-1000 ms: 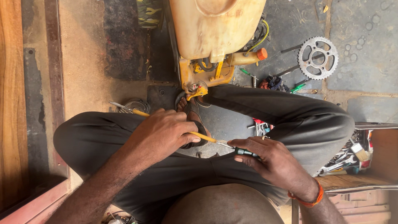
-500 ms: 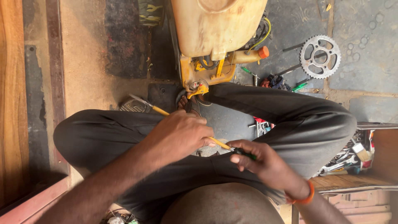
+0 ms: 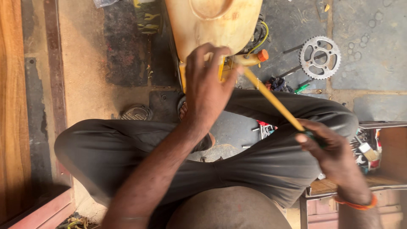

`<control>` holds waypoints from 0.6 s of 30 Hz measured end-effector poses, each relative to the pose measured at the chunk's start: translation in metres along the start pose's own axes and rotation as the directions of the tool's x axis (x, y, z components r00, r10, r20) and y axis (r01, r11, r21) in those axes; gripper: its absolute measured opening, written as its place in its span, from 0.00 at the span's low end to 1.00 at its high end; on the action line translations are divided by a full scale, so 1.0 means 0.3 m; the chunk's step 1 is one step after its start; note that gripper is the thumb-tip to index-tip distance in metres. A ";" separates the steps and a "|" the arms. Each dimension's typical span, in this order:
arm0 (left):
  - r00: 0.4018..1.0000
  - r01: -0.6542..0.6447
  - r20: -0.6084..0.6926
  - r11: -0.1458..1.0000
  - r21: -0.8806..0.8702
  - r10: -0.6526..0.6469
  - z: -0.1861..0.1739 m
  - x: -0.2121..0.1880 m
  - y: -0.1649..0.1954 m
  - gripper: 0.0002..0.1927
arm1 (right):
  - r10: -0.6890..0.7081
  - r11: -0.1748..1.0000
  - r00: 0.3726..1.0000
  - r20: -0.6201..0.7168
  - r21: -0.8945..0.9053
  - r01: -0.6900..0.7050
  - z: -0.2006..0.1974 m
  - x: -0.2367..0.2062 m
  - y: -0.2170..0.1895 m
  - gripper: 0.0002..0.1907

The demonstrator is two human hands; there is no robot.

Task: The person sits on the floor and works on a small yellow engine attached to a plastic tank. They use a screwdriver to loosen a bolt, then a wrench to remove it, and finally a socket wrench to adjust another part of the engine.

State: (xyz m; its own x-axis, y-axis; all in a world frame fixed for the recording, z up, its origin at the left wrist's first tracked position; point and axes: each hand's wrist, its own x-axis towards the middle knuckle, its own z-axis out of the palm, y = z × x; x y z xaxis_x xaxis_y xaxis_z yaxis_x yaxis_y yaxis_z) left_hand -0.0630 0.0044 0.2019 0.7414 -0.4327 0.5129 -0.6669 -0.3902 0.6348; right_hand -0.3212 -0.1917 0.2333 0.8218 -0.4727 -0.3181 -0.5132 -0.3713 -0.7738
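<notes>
At the far left of the scene a wooden board [image 3: 12, 110] ran along the floor [image 3: 85, 63], with a dark metal strip beside it. A round metal grille [image 3: 135, 113] lay on the floor just left of your knee. You sat cross-legged in dark trousers [image 3: 271, 165].

Your left hand [image 3: 206, 87] was stretched forward to the far side, its fingers [image 3: 220, 55] spread and curled against the lower edge of the cream plastic tank [image 3: 212, 25]; whether they gripped anything there, you could not tell from this view. Yellow frame parts [image 3: 224, 68] showed just beneath that hand, and an orange cap [image 3: 263, 55] stuck out to the right of them.

A long yellow rod [image 3: 271, 99] ran on a slant from near the orange cap down to your right hand [image 3: 328, 148]. That hand rested over your right thigh, and its fingers [image 3: 311, 140] were closed round the rod's near, dark end. An orange band [image 3: 358, 205] sat on that wrist.

Further right, on the grey floor, a toothed sprocket [image 3: 320, 57] lay well apart from the tank, with small tools [image 3: 288, 85] between them. At the right edge a box of odds and ends [image 3: 366, 148] held a brush.
</notes>
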 end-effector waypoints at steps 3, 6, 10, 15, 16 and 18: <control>0.967 0.238 -0.092 0.971 0.015 -0.236 0.096 -0.046 -0.061 0.18 | 0.219 0.974 0.973 -0.074 0.076 -0.213 -0.060 -0.020 0.052 0.26; 0.924 0.375 -0.081 0.927 0.009 -0.373 0.181 -0.118 -0.103 0.17 | 0.285 0.957 0.959 -0.002 -0.065 -0.284 -0.052 -0.009 0.065 0.24; 0.859 0.512 -0.041 0.859 0.023 -0.511 0.262 -0.165 -0.157 0.17 | 0.213 0.976 0.974 0.078 -0.060 -0.209 0.005 0.046 0.033 0.24; 0.837 0.540 -0.027 0.833 -0.122 -0.547 0.309 -0.166 -0.214 0.16 | 0.156 0.987 0.983 0.098 -0.053 -0.152 0.037 0.106 -0.005 0.24; 0.821 0.569 0.022 0.814 -0.112 -0.571 0.314 -0.165 -0.221 0.15 | 0.168 0.984 0.981 0.095 -0.066 -0.162 0.037 0.113 -0.007 0.24; 0.809 0.587 0.061 0.803 -0.104 -0.584 0.323 -0.169 -0.232 0.15 | 0.197 0.977 0.976 0.089 -0.097 -0.188 0.036 0.122 -0.006 0.24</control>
State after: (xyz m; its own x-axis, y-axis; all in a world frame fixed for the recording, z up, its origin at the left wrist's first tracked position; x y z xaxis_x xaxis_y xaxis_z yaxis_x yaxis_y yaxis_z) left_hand -0.0614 -0.0252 0.0757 0.9851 -0.1716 0.0092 -0.0923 -0.4832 0.8707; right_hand -0.2876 -0.1998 0.2172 0.7235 -0.4637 -0.5114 -0.6802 -0.3518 -0.6431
